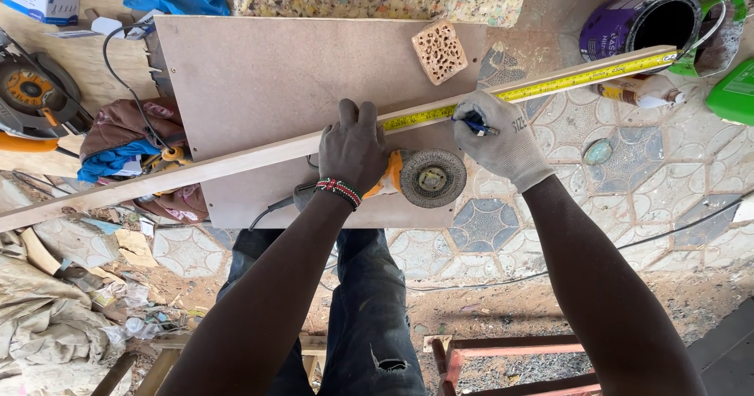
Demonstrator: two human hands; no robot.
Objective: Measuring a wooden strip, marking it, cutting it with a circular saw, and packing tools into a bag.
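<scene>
A long pale wooden strip (236, 159) runs diagonally from lower left to upper right across a brown board (259, 74). A yellow tape measure blade (565, 80) lies along the strip's right half. My left hand (352, 148), bare with a beaded wristband, presses flat on the strip and on the tape's end. My right hand (503, 141), in a grey glove, grips a blue pen (476, 126) with its tip at the strip's edge. An orange angle grinder (420, 177) lies on the board just below the strip, between my hands.
A circular saw (31, 93) sits at far left. A holed sponge block (440, 50) rests on the board's top right. An open purple paint tin (644, 23), green containers (734, 89) and a glue bottle (644, 93) stand upper right. Rags and scraps (55, 317) lie lower left; a red metal frame (510, 361) below.
</scene>
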